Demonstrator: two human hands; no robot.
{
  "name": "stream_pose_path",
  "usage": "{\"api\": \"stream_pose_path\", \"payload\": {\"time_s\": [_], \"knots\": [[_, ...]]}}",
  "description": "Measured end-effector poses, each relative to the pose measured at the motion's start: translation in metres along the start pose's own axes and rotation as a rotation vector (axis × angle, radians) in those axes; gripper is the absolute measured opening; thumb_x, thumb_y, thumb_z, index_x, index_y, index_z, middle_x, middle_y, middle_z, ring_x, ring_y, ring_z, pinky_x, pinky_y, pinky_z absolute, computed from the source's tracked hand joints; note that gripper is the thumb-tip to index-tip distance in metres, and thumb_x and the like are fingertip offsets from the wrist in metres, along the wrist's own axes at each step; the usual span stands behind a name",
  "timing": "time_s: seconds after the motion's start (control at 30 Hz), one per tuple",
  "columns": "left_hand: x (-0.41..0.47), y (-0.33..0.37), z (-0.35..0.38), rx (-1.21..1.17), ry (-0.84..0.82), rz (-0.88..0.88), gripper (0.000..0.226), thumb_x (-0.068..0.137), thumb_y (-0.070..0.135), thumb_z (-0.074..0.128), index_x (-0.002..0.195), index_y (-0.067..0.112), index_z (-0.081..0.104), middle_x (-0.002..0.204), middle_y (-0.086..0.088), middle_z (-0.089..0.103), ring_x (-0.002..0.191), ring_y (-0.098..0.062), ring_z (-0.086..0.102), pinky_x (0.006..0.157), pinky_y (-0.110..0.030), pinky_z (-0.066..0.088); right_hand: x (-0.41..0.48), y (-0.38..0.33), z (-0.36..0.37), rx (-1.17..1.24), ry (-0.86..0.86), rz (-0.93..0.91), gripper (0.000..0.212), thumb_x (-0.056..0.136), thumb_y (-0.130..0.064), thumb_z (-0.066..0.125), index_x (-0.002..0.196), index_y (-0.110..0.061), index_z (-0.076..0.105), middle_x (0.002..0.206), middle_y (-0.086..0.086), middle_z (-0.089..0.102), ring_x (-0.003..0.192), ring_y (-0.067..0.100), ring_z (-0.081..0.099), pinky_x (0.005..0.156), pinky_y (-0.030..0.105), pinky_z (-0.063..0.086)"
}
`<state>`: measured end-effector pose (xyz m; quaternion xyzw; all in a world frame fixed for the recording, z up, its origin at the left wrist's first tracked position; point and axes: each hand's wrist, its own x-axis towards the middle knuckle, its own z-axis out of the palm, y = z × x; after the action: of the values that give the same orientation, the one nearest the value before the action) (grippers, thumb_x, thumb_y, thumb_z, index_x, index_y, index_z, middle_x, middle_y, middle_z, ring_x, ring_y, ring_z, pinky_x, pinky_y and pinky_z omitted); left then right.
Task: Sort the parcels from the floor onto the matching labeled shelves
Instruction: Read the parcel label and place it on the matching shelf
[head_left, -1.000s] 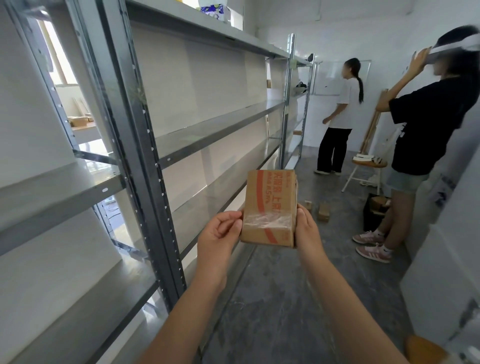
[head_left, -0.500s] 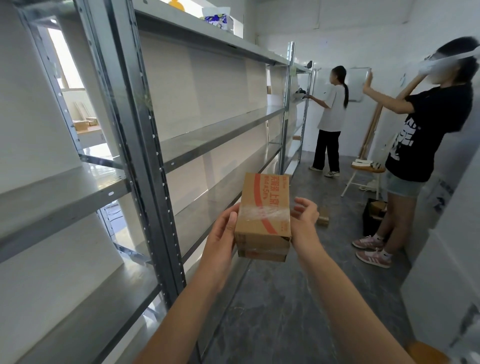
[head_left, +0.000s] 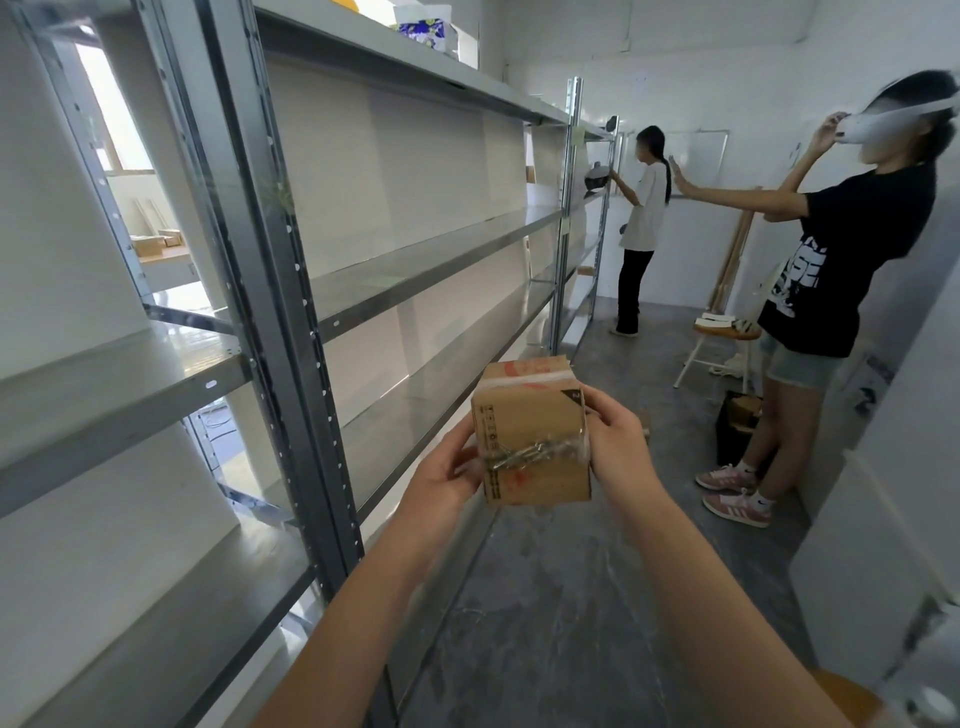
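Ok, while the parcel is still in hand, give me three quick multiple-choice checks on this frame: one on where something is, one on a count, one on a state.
1. Where is the cardboard parcel?
A. Lying on the floor
B. Held in the air in the aisle beside the metal shelving
C. Resting on the wooden stool

2. How many other people stand in the room?
A. None
B. Two
C. Four

3. How is the parcel held?
A. Between both hands
B. By the left hand only
C. Tucked under an arm

Answers:
1 B: it sits above the grey floor, right of the metal shelving, not on the wooden stool.
2 B: a person in a white shirt at the far end, and a person in a black shirt on the right.
3 A: the left hand grips one side, the right hand the other.
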<state>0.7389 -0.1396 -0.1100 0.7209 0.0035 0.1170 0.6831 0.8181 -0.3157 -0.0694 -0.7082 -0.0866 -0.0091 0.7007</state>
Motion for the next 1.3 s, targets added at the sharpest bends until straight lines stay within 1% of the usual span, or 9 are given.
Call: {"api": "stream_pose_path", "payload": {"time_s": [0.1,0.17,0.33,0.6,0.8,0.97,1.07,1.2,1.3], "knots": [[-0.002,-0.003,-0.003,0.025,-0.035,0.065,0.051,0.104,0.027,0.053,0.148,0.053,0.045,0.157,0.016,0.047,0.150,-0.011,0.037,0.122,-0.055,0.032,-0.005,-0.004,-0.001,0.075,-0.052,0.065,0.030,0.097,0.001,0.049,0.105,-0.013,0.074,0.081,0.000,0.078,0.070,0.013,0.072,0.057,0.022,0.058],[-0.006,-0.002,-0.005,0.015,-0.067,0.114,0.056,0.097,0.048,0.054,0.151,0.054,0.039,0.163,0.021,0.037,0.154,-0.008,0.029,0.125,-0.053,0.025,-0.006,-0.005,-0.003,0.123,-0.099,0.108,0.031,0.096,0.002,0.047,0.087,-0.013,0.073,0.066,0.000,0.076,0.065,0.018,0.071,0.063,0.031,0.061],[-0.008,0.002,-0.005,-0.085,-0.104,0.141,0.085,0.082,0.070,0.064,0.156,0.044,0.034,0.159,0.019,0.045,0.147,-0.005,0.041,0.116,-0.027,0.038,-0.005,-0.007,0.000,0.125,-0.147,0.154,0.030,0.098,0.000,0.045,0.088,-0.007,0.072,0.084,0.011,0.077,0.073,0.023,0.071,0.070,0.034,0.060],[-0.007,0.003,-0.005,-0.177,-0.055,0.124,0.049,0.109,0.002,0.029,0.151,0.021,0.044,0.138,0.005,0.068,0.127,-0.009,0.063,0.095,-0.018,0.053,-0.001,-0.011,0.007,0.074,-0.073,-0.023,0.019,0.095,0.000,0.057,0.105,-0.016,0.061,0.114,0.012,0.066,0.091,0.024,0.066,0.063,0.024,0.058],[-0.004,0.003,0.000,-0.171,0.080,0.049,0.039,0.109,0.010,0.040,0.141,0.024,0.057,0.126,0.011,0.074,0.123,-0.007,0.066,0.097,-0.023,0.056,-0.004,-0.012,0.015,0.070,0.036,-0.216,0.028,0.094,0.003,0.056,0.100,-0.022,0.066,0.104,-0.001,0.071,0.102,0.017,0.066,0.083,0.035,0.058],[-0.006,0.006,0.003,-0.126,0.184,0.017,0.039,0.103,0.034,0.049,0.138,0.028,0.063,0.134,0.007,0.071,0.128,-0.015,0.063,0.114,-0.045,0.046,-0.008,-0.019,0.016,0.042,0.005,-0.226,0.037,0.095,0.003,0.044,0.102,-0.022,0.072,0.106,-0.001,0.070,0.090,-0.005,0.064,0.074,0.011,0.049],[-0.010,0.012,0.006,-0.084,0.270,0.056,0.048,0.091,0.058,0.046,0.132,0.042,0.064,0.133,0.020,0.066,0.129,-0.002,0.055,0.116,-0.037,0.039,-0.009,-0.016,0.018,0.039,-0.057,-0.201,0.035,0.101,-0.005,0.042,0.109,-0.025,0.070,0.110,0.001,0.070,0.103,0.012,0.066,0.082,0.025,0.053],[-0.009,0.023,0.010,-0.073,0.262,0.099,0.060,0.090,0.063,0.041,0.149,0.051,0.042,0.136,0.035,0.051,0.114,0.021,0.048,0.089,-0.011,0.044,-0.016,-0.013,0.022,0.156,-0.115,-0.164,0.030,0.105,-0.017,0.042,0.124,-0.032,0.060,0.107,-0.004,0.068,0.094,0.006,0.067,0.074,0.023,0.054],[-0.008,0.029,0.011,-0.063,0.287,0.112,0.060,0.090,0.067,0.038,0.149,0.054,0.042,0.142,0.030,0.050,0.121,0.015,0.047,0.096,-0.018,0.042,-0.020,-0.015,0.025,0.177,-0.114,-0.200,0.024,0.105,-0.021,0.043,0.118,-0.034,0.058,0.103,-0.001,0.066,0.086,0.002,0.066,0.070,0.020,0.053]]}}
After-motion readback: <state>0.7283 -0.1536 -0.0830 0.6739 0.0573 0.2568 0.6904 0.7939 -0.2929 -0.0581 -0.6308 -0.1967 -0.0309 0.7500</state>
